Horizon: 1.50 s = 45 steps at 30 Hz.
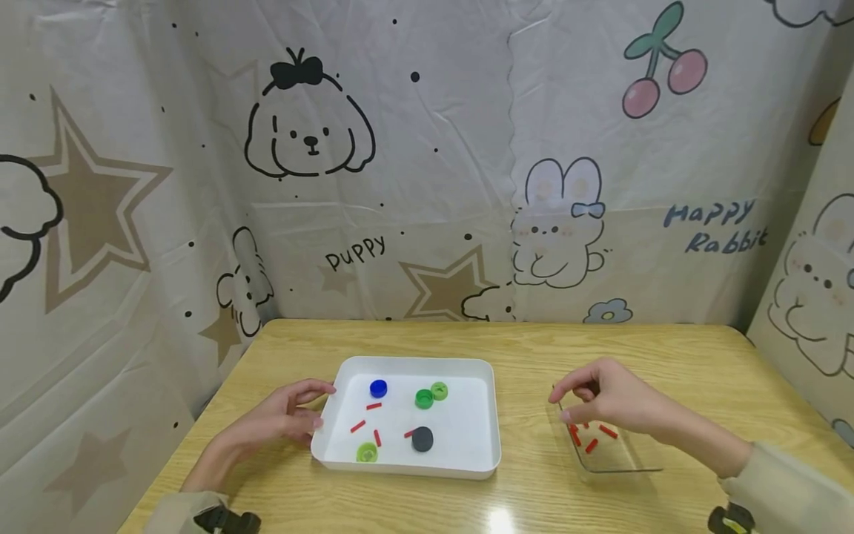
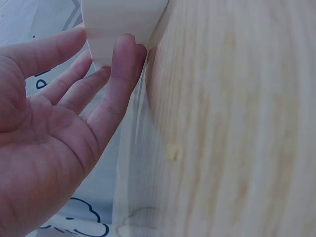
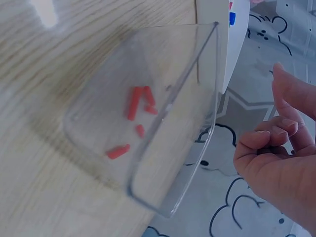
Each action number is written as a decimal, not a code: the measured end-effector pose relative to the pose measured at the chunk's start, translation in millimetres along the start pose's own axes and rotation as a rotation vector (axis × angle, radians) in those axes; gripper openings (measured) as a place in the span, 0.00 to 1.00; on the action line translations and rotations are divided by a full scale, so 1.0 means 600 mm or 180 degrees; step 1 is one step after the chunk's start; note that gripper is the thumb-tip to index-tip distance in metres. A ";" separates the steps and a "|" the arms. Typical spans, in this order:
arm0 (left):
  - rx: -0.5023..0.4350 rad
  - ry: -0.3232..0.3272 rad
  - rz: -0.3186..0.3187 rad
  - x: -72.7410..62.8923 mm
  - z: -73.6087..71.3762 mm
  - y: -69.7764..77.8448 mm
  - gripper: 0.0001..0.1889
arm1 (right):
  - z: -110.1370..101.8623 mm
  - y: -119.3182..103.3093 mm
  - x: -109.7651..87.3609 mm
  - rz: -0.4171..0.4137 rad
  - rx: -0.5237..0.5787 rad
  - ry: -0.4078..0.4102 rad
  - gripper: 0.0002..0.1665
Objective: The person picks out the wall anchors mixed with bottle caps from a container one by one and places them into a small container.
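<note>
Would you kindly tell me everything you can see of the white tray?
The white tray is shallow and rectangular, with rounded corners and low walls, apparently smooth plastic. It lies flat on the wooden table, open side up. Five round caps and four small red pieces show inside. The left hand touches its left side.

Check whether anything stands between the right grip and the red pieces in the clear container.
Nothing visible does: the right grip is above the clear container, whose top is open, and the red pieces lie uncovered on its bottom.
</note>
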<state>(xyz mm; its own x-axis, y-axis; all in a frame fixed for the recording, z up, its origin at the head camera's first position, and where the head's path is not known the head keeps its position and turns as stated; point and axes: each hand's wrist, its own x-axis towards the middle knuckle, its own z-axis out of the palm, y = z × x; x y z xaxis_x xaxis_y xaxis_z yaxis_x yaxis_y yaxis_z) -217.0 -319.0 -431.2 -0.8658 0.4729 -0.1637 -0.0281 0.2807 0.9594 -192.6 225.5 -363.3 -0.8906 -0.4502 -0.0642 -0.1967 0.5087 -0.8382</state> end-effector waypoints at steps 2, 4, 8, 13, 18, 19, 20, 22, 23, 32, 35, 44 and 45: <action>0.0001 -0.0021 0.0011 0.000 0.000 0.000 0.31 | 0.004 -0.009 0.007 -0.0064 -0.0032 -0.0035 0.12; -0.0012 -0.0036 0.0019 0.000 -0.001 0.000 0.31 | 0.008 -0.016 0.015 -0.0134 -0.0053 -0.0082 0.12; -0.0021 -0.0041 0.0014 0.000 -0.001 0.001 0.31 | 0.019 -0.029 0.032 -0.0273 -0.0032 -0.0190 0.11; 0.0007 -0.0035 0.0019 0.000 -0.001 0.001 0.31 | 0.037 -0.047 0.051 -0.0388 -0.0109 -0.0285 0.10; 0.0002 -0.0037 0.0031 0.000 -0.001 0.001 0.31 | 0.053 -0.069 0.068 -0.0469 -0.0235 -0.0354 0.11; 0.0001 -0.0044 0.0037 0.000 -0.001 0.001 0.31 | 0.056 -0.072 0.072 -0.0491 -0.0238 -0.0382 0.11; -0.0001 -0.0049 0.0042 -0.001 -0.001 0.001 0.31 | 0.059 -0.075 0.076 -0.0507 -0.0260 -0.0404 0.12; -0.0013 -0.0069 0.0057 -0.001 -0.001 0.001 0.31 | 0.065 -0.080 0.084 -0.0556 -0.0292 -0.0446 0.12; -0.0017 -0.0076 0.0061 -0.001 -0.001 0.001 0.31 | 0.068 -0.082 0.088 -0.0576 -0.0313 -0.0467 0.12; -0.0019 -0.0067 0.0056 -0.001 0.001 0.003 0.30 | 0.095 -0.100 0.129 -0.0636 -0.0510 -0.0606 0.13; -0.0030 -0.0062 0.0043 -0.001 0.000 0.003 0.31 | 0.106 -0.105 0.143 -0.0747 -0.0527 -0.0687 0.14; -0.0040 -0.0090 0.0046 -0.001 -0.002 0.002 0.31 | 0.138 -0.122 0.185 -0.0970 -0.0573 -0.0876 0.12; -0.0040 -0.0094 0.0048 -0.001 -0.002 0.002 0.31 | 0.143 -0.125 0.189 -0.0930 -0.0597 -0.0880 0.12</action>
<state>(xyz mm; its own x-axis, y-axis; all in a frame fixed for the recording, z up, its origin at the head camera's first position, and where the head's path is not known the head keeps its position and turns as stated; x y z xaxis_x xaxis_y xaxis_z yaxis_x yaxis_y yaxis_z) -217.2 -319.7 -430.0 -0.8510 0.5016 -0.1556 -0.0215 0.2628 0.9646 -244.0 73.3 -354.4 -0.6484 -0.7613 -0.0029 -0.5176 0.4437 -0.7316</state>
